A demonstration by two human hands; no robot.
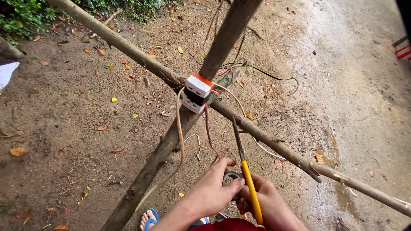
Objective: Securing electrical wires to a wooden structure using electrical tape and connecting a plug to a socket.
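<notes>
Seen from above, at the bottom centre of the frame, the left hand (210,191) pinches a small roll of tape (231,179) between thumb and fingers. The right hand (269,204), just beside it, is wrapped around a yellow-handled tool (250,188) whose dark tip points upward. At centre, a white and orange socket block (196,93) is tied where two wooden poles (150,169) cross above sandy ground (64,137).

ground: sandy dirt (77,128) | fallen leaves (18,151) | green plants (25,15) top left | daylight
</notes>
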